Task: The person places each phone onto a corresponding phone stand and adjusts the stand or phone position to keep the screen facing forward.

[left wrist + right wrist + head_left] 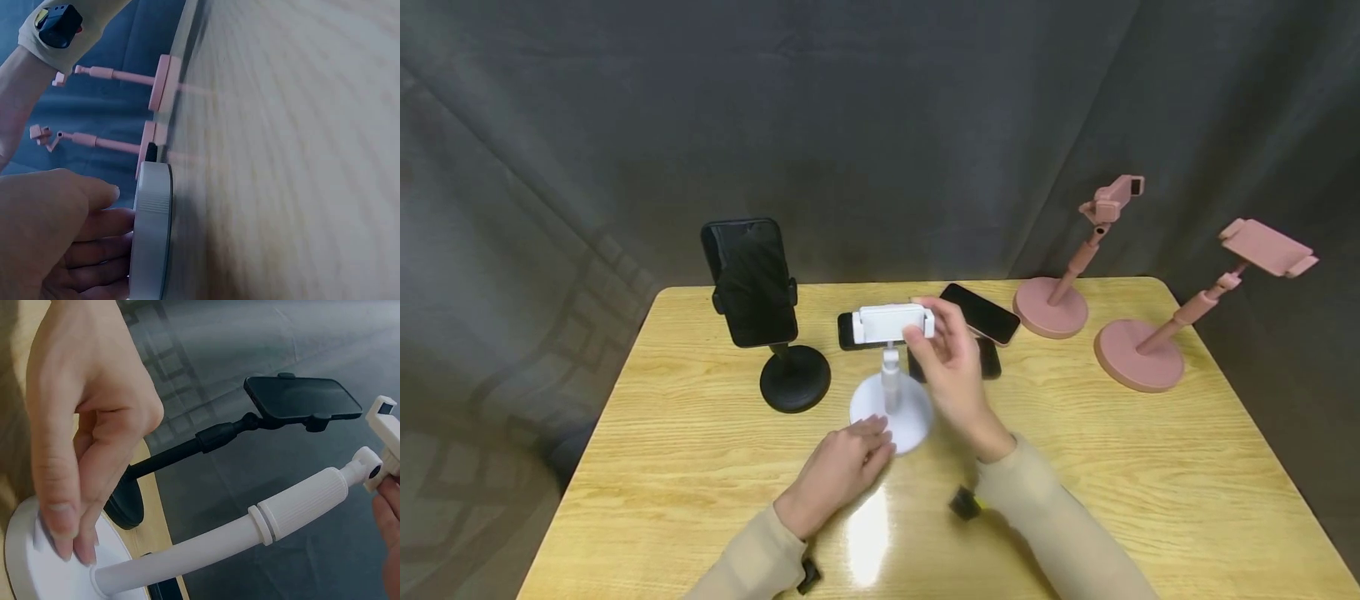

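A white phone stand [891, 390] stands upright at the middle of the table, its round base [913, 425] flat on the wood. My left hand [842, 467] rests its fingertips on the near part of that base, fingers fairly straight. In the left wrist view the fingers lie over the top of the base [150, 231]. My right hand [951, 358] pinches the right end of the white clamp [887, 323] between thumb and fingers. No phone sits in this clamp. From the right wrist view, the ribbed white column [303, 503] rises to the clamp's joint.
Left of the white stand, a black stand [795, 379] holds a dark phone [752, 283]. Behind lie several phones, one of them a pink-edged phone [981, 312]. Two pink stands [1051, 308] [1140, 356] occupy the far right. A dark curtain [880, 142] hangs behind the table [662, 467].
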A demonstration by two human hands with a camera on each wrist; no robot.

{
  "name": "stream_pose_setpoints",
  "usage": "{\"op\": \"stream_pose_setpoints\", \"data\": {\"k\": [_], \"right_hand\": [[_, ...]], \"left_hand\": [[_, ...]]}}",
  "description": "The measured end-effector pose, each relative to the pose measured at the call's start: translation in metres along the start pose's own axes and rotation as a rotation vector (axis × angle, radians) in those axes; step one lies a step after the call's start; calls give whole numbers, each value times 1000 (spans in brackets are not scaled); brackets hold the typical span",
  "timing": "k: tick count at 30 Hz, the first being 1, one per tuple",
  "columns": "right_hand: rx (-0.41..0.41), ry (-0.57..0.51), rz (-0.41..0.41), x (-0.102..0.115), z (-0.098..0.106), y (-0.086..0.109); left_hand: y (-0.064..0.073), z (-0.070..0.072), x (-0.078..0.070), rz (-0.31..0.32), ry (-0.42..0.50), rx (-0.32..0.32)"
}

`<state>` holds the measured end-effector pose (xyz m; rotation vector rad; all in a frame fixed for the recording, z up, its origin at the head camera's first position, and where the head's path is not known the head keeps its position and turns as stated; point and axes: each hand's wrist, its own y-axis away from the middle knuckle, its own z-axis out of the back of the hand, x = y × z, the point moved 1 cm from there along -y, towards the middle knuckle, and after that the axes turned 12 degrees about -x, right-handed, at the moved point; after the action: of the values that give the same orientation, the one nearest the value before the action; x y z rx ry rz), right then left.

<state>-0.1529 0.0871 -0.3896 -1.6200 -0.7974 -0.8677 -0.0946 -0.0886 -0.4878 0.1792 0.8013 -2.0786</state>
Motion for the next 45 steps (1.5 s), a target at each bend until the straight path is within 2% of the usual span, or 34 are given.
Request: {"op": "stream_pose_setpoints", "data": {"k": [9, 27, 35, 45], "right_hand": [[46, 17, -1, -9, -11, -10], [61, 33, -1, -18, -30, -30], [64, 28, 30, -26, -33, -39], [55, 24, 32, -31, -36, -50]], "left_hand": [[-8, 3, 14, 20, -16, -1], [-23, 6, 33, 109, -1, -55], [-32, 5, 41, 105, -12, -66], [-42, 2, 48, 133, -1, -71]]}}
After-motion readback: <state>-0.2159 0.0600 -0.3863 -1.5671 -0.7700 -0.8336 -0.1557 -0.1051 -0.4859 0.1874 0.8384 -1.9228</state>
